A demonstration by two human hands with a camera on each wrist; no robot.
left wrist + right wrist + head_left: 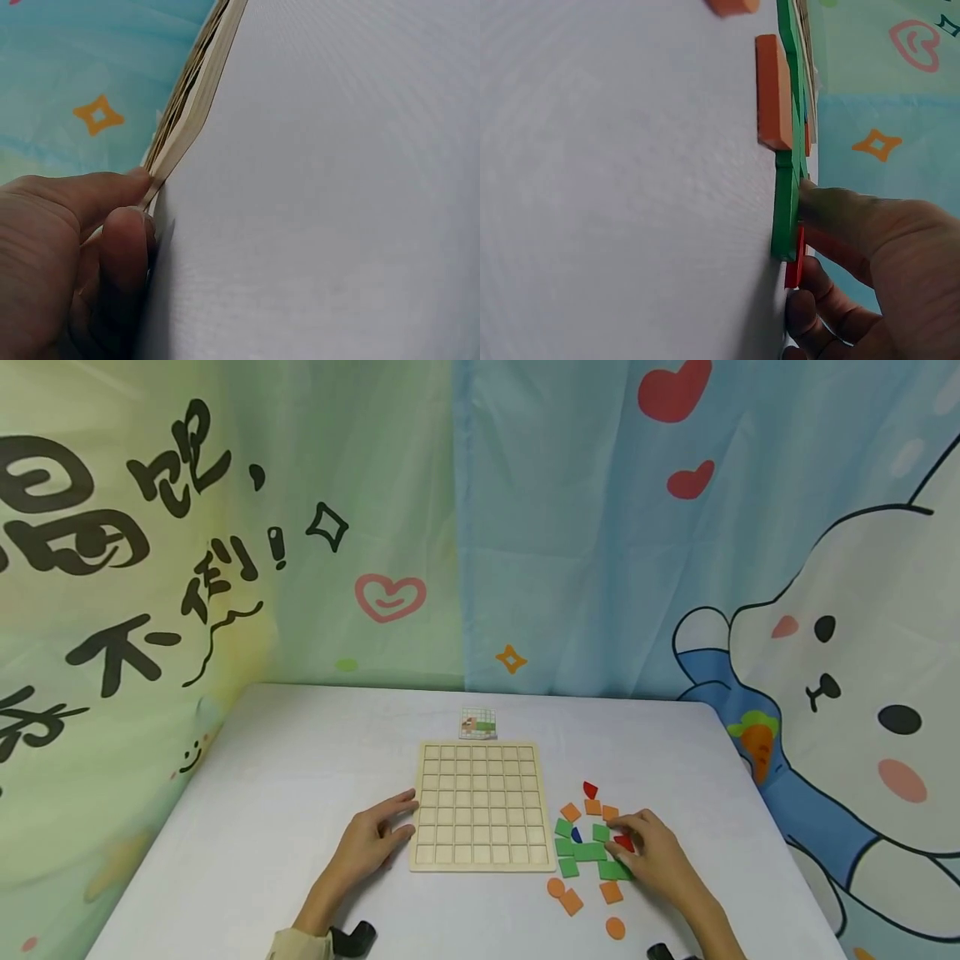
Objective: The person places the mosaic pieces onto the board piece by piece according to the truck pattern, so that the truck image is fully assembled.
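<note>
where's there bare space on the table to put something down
The widest bare patches of the table lie between its left edge and the left hand, and between the right hand and its right edge. Smaller room: behind the board, either side of the card, and along the board's front edge. Crowded: right of the board, coloured pieces reaching to the right hand.

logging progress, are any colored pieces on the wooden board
No, the board shows only bare squares, and the colored pieces lie outside it.

The board (483,807) is beige with a grid, the pieces (590,852) green, orange, red and blue, the tabletop (262,827) white.
</note>
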